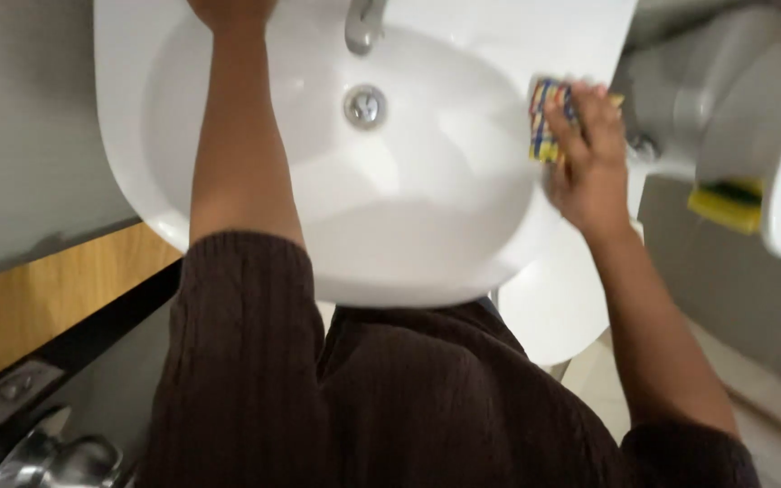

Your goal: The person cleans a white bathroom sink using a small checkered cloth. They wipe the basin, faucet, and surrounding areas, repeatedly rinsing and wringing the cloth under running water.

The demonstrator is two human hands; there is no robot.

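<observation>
Right-hand grip is clamped on a striped sponge, pressed against the white washbasin's right rim. Left hand is cut off at the far rim; its grip cannot be told. Basin bowl lies empty around the drain.

The sink is smooth, shiny white — its tap and drain are shiny metal — the striped sponge looks soft and rough, and the brown sleeve is ribbed knitted cloth.

Head camera, close, looking straight down over sink.
</observation>
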